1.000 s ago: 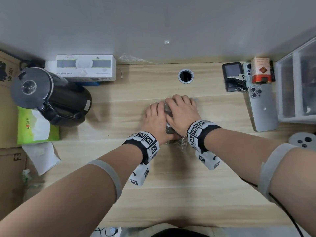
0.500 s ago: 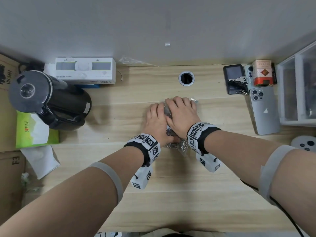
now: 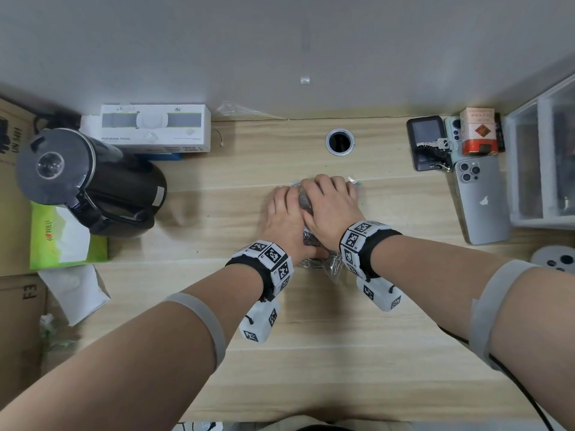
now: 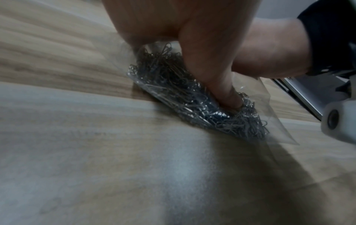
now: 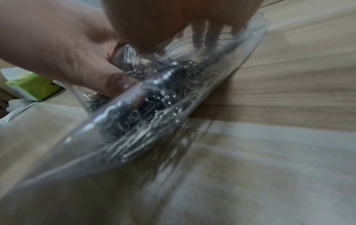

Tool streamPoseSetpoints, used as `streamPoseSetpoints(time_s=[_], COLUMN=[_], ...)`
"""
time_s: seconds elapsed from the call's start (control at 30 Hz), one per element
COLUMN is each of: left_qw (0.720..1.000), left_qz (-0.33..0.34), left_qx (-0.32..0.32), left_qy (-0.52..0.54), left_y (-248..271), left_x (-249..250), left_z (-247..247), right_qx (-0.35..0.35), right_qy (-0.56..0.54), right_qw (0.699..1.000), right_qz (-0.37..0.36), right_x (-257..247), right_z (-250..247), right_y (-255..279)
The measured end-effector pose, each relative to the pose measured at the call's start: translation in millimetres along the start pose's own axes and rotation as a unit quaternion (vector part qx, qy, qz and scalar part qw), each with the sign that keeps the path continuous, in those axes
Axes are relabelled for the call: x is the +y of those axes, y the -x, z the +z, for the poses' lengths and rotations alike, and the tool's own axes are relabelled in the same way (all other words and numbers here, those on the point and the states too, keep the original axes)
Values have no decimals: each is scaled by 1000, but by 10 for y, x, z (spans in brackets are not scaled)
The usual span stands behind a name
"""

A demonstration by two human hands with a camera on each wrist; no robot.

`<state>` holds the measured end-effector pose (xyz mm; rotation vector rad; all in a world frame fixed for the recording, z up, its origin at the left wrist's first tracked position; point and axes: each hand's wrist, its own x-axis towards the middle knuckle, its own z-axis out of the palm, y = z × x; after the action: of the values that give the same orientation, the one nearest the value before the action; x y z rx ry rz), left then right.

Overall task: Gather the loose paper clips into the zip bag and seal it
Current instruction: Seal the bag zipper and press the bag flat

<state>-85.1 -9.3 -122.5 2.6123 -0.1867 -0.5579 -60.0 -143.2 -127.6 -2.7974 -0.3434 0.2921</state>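
A clear zip bag [image 3: 325, 265] full of silver paper clips [image 4: 221, 121] lies on the wooden desk [image 3: 311, 337] in the middle of the head view. Both hands rest flat on top of it, side by side. My left hand [image 3: 284, 214] covers the bag's left side, and its thumb [image 4: 229, 97] presses down into the clips through the plastic. My right hand [image 3: 331, 203] lies over the right side, with its straight fingers [image 5: 206, 35] pressing the bag's far end. The zip strip is hidden under the hands. In the right wrist view the bag [image 5: 163, 114] bulges with clips.
A black kettle [image 3: 90, 185], a white box [image 3: 155, 127] and a green tissue pack [image 3: 62, 241] stand at the left. A phone [image 3: 480, 200], a dark device with keys [image 3: 427, 141], a red box [image 3: 479, 130] and clear drawers [image 3: 541, 166] sit at the right. A cable hole [image 3: 339, 141] lies behind the hands.
Both hands stay pressed on the bag in the same place. Only the head view has shifted a little.
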Motion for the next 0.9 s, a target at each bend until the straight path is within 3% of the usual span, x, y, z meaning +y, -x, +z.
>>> streamPoseSetpoints(time_s=[0.9], left_qw=[1000], left_qz=[2], left_qx=[-7], left_qy=[-14], left_y=[-13], left_x=[-16], left_z=[0], right_qx=[-2], right_qy=[18], right_qw=[1000], right_qz=[-3], right_x=[3], right_z=[37], right_y=[-19])
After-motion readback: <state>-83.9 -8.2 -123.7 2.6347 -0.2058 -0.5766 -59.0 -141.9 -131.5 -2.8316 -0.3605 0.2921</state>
